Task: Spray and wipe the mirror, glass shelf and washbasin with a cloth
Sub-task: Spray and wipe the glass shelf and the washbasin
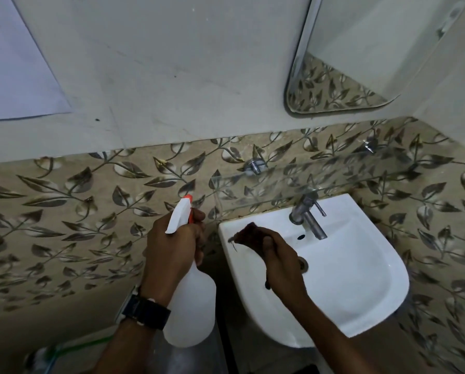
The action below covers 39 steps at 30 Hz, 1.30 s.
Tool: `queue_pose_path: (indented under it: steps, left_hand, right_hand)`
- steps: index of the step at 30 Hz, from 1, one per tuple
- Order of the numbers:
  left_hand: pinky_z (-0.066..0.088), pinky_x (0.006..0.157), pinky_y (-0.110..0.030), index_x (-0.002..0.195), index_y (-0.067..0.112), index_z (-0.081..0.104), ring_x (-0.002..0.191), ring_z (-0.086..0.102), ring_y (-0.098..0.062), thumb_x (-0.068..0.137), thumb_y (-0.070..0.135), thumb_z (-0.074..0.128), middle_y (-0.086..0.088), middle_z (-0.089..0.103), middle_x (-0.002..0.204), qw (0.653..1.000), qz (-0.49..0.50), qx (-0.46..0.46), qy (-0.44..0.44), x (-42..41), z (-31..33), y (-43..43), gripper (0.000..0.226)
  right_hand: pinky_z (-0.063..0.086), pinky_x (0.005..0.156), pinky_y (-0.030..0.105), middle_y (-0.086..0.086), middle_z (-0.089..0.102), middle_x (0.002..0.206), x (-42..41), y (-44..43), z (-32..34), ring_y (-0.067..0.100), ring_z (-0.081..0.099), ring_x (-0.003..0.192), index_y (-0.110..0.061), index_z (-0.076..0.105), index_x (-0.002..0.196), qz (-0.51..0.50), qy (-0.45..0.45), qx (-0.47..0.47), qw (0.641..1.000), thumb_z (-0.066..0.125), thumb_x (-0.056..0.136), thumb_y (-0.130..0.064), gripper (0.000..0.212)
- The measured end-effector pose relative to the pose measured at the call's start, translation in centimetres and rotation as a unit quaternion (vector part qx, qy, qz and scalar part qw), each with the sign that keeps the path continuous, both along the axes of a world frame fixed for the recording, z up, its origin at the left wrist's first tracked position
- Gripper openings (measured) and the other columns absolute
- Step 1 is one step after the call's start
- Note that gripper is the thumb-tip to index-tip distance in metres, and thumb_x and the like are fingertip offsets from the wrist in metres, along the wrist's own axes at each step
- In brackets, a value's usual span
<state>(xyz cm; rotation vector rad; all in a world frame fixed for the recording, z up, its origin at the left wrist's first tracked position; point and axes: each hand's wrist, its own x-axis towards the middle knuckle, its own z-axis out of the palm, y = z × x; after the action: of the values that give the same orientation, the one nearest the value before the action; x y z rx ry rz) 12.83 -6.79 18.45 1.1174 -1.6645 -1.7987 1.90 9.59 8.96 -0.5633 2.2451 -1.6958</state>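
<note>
My left hand (172, 244) grips the neck of a white spray bottle (191, 306) with an orange trigger, held upright left of the washbasin (361, 279). My right hand (280, 260) is closed around a dark brown cloth (249, 233) over the basin's left rim. The white basin has a metal tap (308, 214) at its back. A clear glass shelf (320, 182) runs above the basin on metal brackets. The mirror (361, 58) hangs on the wall at the upper right, partly out of frame.
Leaf-patterned tiles (77, 211) cover the lower wall, with plain grey wall above. A white sheet (12, 71) hangs at the upper left. A green-edged object (64, 352) sits low at the bottom left. A black watch (145, 310) is on my left wrist.
</note>
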Motion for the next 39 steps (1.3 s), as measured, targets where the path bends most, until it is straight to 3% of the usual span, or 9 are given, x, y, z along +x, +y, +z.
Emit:
queue_pose_path:
  steps: [3,6,11,19,25,30,33,36,39]
  left_hand:
    - [0.041,0.046,-0.031,0.082,0.004,0.072,0.043,0.048,-0.026,0.078,-0.011,0.052,-0.016,0.064,0.069,1.000,-0.007,-0.013,-0.013,-0.3,-0.3,0.3,0.025]
    - [0.039,0.046,-0.031,0.080,0.006,0.072,0.045,0.049,-0.027,0.073,-0.007,0.054,-0.016,0.062,0.067,1.000,-0.019,-0.012,-0.014,-0.9,-0.3,0.7,0.023]
    - [0.038,0.043,-0.030,0.084,-0.003,0.069,0.043,0.045,-0.028,0.074,-0.015,0.050,-0.022,0.058,0.068,0.999,-0.028,-0.026,-0.011,-1.6,0.6,1.2,0.024]
    - [0.045,0.047,-0.036,0.081,0.009,0.075,0.047,0.053,-0.028,0.078,-0.014,0.051,-0.019,0.069,0.073,0.999,-0.017,-0.032,0.006,-1.4,1.4,0.7,0.033]
    - [0.044,0.054,-0.038,0.079,0.004,0.073,0.045,0.050,-0.028,0.073,-0.010,0.053,-0.017,0.067,0.070,0.999,-0.021,-0.026,-0.012,-2.9,0.8,1.5,0.025]
    - [0.041,0.057,-0.038,0.063,0.050,0.076,0.058,0.056,-0.027,0.058,0.005,0.050,-0.001,0.068,0.060,0.999,-0.044,-0.002,0.016,-5.3,1.3,3.0,0.052]
    - [0.039,0.054,-0.031,0.059,0.052,0.075,0.049,0.058,-0.014,0.065,-0.004,0.051,0.007,0.071,0.063,0.998,-0.054,0.018,0.031,-6.5,1.7,3.4,0.062]
    - [0.040,0.048,-0.029,0.057,0.052,0.075,0.042,0.056,-0.009,0.074,-0.020,0.048,0.007,0.071,0.065,0.997,-0.063,0.024,0.033,-7.6,1.8,4.2,0.078]
    - [0.041,0.044,-0.029,0.056,0.052,0.074,0.042,0.054,-0.015,0.075,-0.015,0.050,0.000,0.070,0.067,0.997,-0.062,0.030,0.034,-8.6,1.9,4.9,0.073]
  right_hand:
    - [0.058,0.079,0.034,0.010,0.078,0.101,-0.3,-1.5,-1.0,0.023,0.074,0.091,-0.009,0.071,0.114,-0.149,-0.347,-0.193,0.906,0.038,0.109,-0.021,0.035]
    - [0.057,0.078,0.040,0.018,0.071,0.110,-0.1,-4.4,-0.2,0.032,0.067,0.095,0.000,0.064,0.125,-0.134,-0.508,-0.301,0.796,0.040,0.108,-0.030,0.042]
    - [0.049,0.100,0.051,0.025,0.061,0.137,-1.9,-8.7,2.4,0.041,0.057,0.125,-0.001,0.061,0.133,-0.098,-0.534,-0.366,0.756,0.039,0.106,-0.033,0.047]
    - [0.048,0.096,0.051,0.022,0.065,0.122,-6.3,-7.0,2.2,0.038,0.063,0.105,-0.004,0.051,0.144,-0.136,-0.520,-0.516,0.667,0.025,0.109,-0.042,0.058]
    - [0.045,0.099,0.057,0.031,0.068,0.117,-6.2,-8.3,1.6,0.044,0.060,0.113,0.006,0.059,0.132,-0.048,-0.578,-0.447,0.680,0.026,0.100,-0.068,0.087]
    - [0.051,0.101,0.052,0.028,0.061,0.137,-8.6,-5.4,1.2,0.041,0.061,0.121,0.000,0.059,0.137,-0.042,-0.536,-0.476,0.696,0.032,0.093,-0.074,0.090]
    - [0.054,0.098,0.053,0.024,0.065,0.132,-13.0,-2.0,1.1,0.039,0.068,0.115,-0.002,0.069,0.125,-0.095,-0.479,-0.510,0.708,0.029,0.097,-0.070,0.084]
    - [0.038,0.112,0.057,0.028,0.047,0.150,-17.5,1.7,1.2,0.044,0.048,0.137,0.000,0.044,0.147,-0.130,-0.450,-0.509,0.722,0.019,0.093,-0.076,0.097]
    - [0.042,0.102,0.058,0.030,0.050,0.144,-20.1,4.0,1.6,0.045,0.052,0.125,0.005,0.042,0.144,-0.164,-0.437,-0.516,0.718,0.021,0.093,-0.078,0.099]
